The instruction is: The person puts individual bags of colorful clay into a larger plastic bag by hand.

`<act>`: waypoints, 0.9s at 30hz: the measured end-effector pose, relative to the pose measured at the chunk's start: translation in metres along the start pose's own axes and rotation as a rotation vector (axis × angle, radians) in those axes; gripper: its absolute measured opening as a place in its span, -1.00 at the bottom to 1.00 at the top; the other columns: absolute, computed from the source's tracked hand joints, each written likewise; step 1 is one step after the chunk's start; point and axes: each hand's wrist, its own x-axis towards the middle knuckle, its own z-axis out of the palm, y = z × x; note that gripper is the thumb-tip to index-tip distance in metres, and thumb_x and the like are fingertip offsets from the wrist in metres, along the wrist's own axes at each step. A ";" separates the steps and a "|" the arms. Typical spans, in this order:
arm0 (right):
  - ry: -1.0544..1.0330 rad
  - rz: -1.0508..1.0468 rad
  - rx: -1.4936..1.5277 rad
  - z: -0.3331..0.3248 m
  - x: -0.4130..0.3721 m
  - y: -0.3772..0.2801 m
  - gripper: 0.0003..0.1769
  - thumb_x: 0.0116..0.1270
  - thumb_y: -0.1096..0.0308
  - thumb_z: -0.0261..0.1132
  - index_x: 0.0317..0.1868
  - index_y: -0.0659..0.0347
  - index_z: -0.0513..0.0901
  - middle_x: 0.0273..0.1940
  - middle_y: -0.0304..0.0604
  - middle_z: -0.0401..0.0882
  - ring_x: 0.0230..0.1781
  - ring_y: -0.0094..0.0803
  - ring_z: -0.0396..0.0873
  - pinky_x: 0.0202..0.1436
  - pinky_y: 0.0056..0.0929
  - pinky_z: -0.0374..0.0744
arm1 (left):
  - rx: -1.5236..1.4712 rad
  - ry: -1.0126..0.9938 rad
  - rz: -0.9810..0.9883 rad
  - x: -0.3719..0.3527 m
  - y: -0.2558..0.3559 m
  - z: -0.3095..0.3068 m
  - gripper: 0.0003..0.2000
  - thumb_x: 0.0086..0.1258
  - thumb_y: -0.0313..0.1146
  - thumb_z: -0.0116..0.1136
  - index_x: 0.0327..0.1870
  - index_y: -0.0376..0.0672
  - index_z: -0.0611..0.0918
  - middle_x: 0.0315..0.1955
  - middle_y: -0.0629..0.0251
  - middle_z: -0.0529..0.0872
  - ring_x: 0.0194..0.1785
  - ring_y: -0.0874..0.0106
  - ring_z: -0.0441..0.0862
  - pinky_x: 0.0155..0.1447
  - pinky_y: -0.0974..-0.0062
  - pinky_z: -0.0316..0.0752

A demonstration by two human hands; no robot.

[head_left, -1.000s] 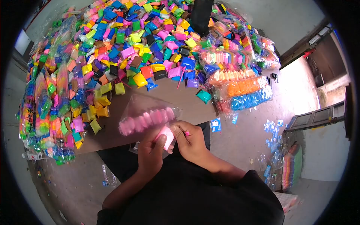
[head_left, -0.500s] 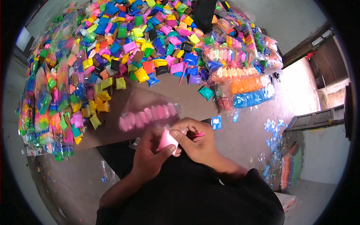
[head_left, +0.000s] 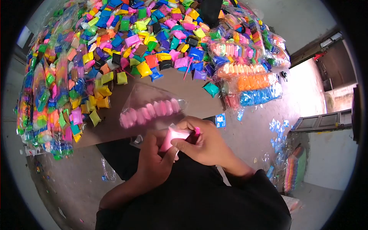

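Fingers (head_left: 186, 148): head view, the only angle, and they're curled in tight, thumbs pressing from above, 2 hands meeting at the same spot.
Left hand (head_left: 154, 157): clamped on the near-left side of a pink packet (head_left: 174, 135), thumb lying along its lower part.
Right hand (head_left: 207, 143): pinching that packet from the other side, and look, a small bright pink piece (head_left: 197, 130) pokes out beside its fingers; what it is, nobody can tell from here.
Pink packet: up in the air between the 2 hands, over the lap, just short of the table's near edge, with pale wrapper catching the light.
Clear bag (head_left: 142, 94): lying on the table (head_left: 174, 82) just beyond the hands, a row of pink packets (head_left: 156, 109) inside.
Pile: loose coloured packets (head_left: 153, 48) crowd the far side, with filled bags (head_left: 260, 95) stacked to the right.
Slip danger: if either thumb eases, smooth plastic could slide free, and with no tabletop underneath, it could drop to the lap or floor.
Tear danger: 2 hands pulling unevenly could split that thin-looking film.
Edge danger: the teal packet (head_left: 211, 89) sits near the table's right side; a wide elbow could knock it.
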 end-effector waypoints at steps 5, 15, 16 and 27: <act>0.055 -0.084 -0.198 0.008 0.005 0.019 -0.87 0.42 0.47 0.40 -0.15 0.35 0.64 -0.37 0.08 0.54 -0.40 -0.14 0.54 -0.26 -0.23 0.49 | 0.403 -0.006 0.121 0.010 -0.007 -0.006 -0.60 0.53 -0.52 0.30 0.26 -0.23 0.39 -0.02 0.20 0.67 -0.12 0.57 0.64 -0.07 0.52 0.63; 0.069 -0.126 -0.094 0.015 0.000 0.030 -0.91 0.44 0.55 0.40 -0.11 0.36 0.69 -0.30 -0.06 0.60 -0.35 -0.42 0.58 -0.26 -0.47 0.52 | -0.035 -0.029 -0.096 0.012 -0.021 0.000 -0.67 0.53 -0.60 0.21 0.25 -0.26 0.45 -0.17 0.29 0.64 -0.20 0.59 0.64 -0.12 0.52 0.59; 0.106 -0.169 -0.157 0.017 0.001 0.033 -0.91 0.44 0.54 0.40 -0.10 0.37 0.69 -0.29 -0.05 0.62 -0.35 -0.37 0.61 -0.25 -0.44 0.54 | -0.013 -0.029 -0.089 0.013 -0.021 0.001 -0.67 0.54 -0.60 0.19 0.25 -0.26 0.44 -0.19 0.30 0.65 -0.20 0.59 0.65 -0.14 0.51 0.60; 0.130 -0.199 -0.040 0.015 0.000 0.048 -0.88 0.47 0.51 0.34 -0.06 0.37 0.67 -0.20 0.01 0.66 -0.30 -0.15 0.66 -0.19 -0.24 0.60 | -0.106 -0.086 -0.157 0.017 -0.013 -0.014 -0.58 0.55 -0.57 0.21 0.38 -0.26 0.45 -0.09 0.27 0.70 -0.27 0.62 0.58 -0.21 0.60 0.53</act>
